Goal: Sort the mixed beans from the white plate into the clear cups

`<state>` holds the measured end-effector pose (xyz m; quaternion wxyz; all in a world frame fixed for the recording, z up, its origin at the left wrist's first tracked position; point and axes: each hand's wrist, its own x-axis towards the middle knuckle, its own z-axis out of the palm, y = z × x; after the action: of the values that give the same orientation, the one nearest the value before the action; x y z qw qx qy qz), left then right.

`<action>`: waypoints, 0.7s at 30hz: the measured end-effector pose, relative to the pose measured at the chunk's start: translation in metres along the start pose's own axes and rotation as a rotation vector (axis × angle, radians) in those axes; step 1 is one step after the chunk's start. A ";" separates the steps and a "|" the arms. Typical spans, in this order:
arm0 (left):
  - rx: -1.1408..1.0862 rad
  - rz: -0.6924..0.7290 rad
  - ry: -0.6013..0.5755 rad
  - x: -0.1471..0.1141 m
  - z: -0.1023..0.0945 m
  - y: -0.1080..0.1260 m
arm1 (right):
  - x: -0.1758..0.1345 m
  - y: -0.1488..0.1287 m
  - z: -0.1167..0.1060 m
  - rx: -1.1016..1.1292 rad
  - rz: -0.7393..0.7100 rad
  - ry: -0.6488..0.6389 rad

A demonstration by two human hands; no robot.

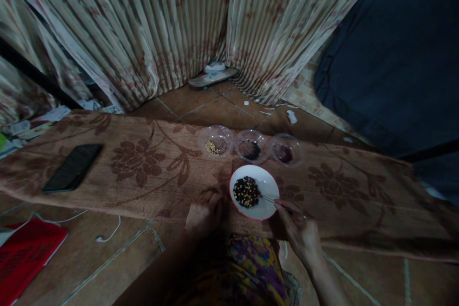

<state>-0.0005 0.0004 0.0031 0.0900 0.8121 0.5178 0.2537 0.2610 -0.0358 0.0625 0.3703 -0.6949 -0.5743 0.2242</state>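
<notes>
A white bowl with a red rim (267, 213) sits on the cloth in front of me. Mixed dark and pale yellow beans (247, 192) are heaped in its left half. My right hand (299, 227) is closed around slim metal tweezers (267, 198), whose tips reach the right edge of the heap. My left hand (204, 213) rests on the cloth left of the bowl, fingers curled in, with nothing visible in them. Behind the bowl stand three clear plastic cups: the left one (224, 141) has yellow beans, the middle one (245, 141) black beans, the right one (296, 146) dark reddish beans.
A brown flowered cloth (201, 181) covers the long narrow bench. A black phone (73, 167) lies at the left, near papers (53, 114). Beyond are striped curtains (179, 24), a sandal (213, 78) and white scraps on the tiled floor. A red bag (30, 258) lies at lower left.
</notes>
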 end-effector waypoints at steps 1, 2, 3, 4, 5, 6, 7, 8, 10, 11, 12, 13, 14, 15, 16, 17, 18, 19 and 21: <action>0.001 -0.001 0.003 0.000 0.000 0.000 | -0.001 0.000 -0.001 0.000 -0.002 0.004; 0.004 -0.003 0.007 0.000 0.000 0.001 | -0.001 0.000 -0.001 0.003 0.001 0.005; 0.008 -0.005 0.010 0.000 -0.001 0.001 | -0.002 0.001 -0.003 0.011 0.007 0.006; 0.010 -0.006 0.012 0.000 -0.001 0.001 | -0.002 0.000 -0.004 0.023 0.011 0.009; 0.010 -0.005 0.013 0.000 0.000 0.001 | -0.001 0.000 -0.006 0.036 0.011 0.015; 0.009 -0.002 0.012 0.000 0.000 0.000 | 0.001 -0.001 -0.008 0.046 0.005 0.033; 0.005 0.004 0.013 0.000 0.001 -0.001 | 0.005 -0.002 -0.011 0.048 -0.010 0.061; 0.000 0.009 0.015 0.000 0.001 -0.002 | 0.010 -0.004 -0.015 0.044 -0.031 0.104; -0.009 0.017 0.028 -0.001 0.003 -0.004 | 0.028 -0.007 -0.022 0.024 -0.086 0.221; -0.011 0.019 0.037 -0.001 0.004 -0.005 | 0.040 -0.008 -0.025 0.021 -0.116 0.286; -0.010 0.025 0.043 -0.001 0.004 -0.005 | 0.052 -0.008 -0.029 0.027 -0.146 0.346; -0.007 0.033 0.043 -0.001 0.004 -0.006 | 0.066 -0.007 -0.031 0.048 -0.166 0.399; -0.002 0.034 0.049 -0.001 0.005 -0.006 | 0.079 -0.005 -0.034 0.083 -0.174 0.440; 0.003 0.034 0.056 -0.001 0.005 -0.006 | 0.092 -0.003 -0.035 0.127 -0.161 0.491; 0.008 0.033 0.061 -0.001 0.005 -0.006 | 0.102 -0.001 -0.036 0.153 -0.146 0.514; 0.012 0.033 0.066 -0.001 0.005 -0.006 | 0.110 0.002 -0.036 0.165 -0.131 0.524; 0.014 0.036 0.068 -0.001 0.005 -0.007 | 0.116 0.005 -0.036 0.178 -0.116 0.535; 0.015 0.040 0.065 -0.001 0.005 -0.007 | 0.118 0.007 -0.034 0.186 -0.106 0.536; 0.018 0.042 0.052 -0.002 0.006 -0.007 | 0.114 0.008 -0.031 0.207 -0.100 0.533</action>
<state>-0.0035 0.0024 -0.0052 0.0638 0.8167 0.5049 0.2720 0.3167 0.0659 0.0888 0.5874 -0.6588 -0.4644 0.0727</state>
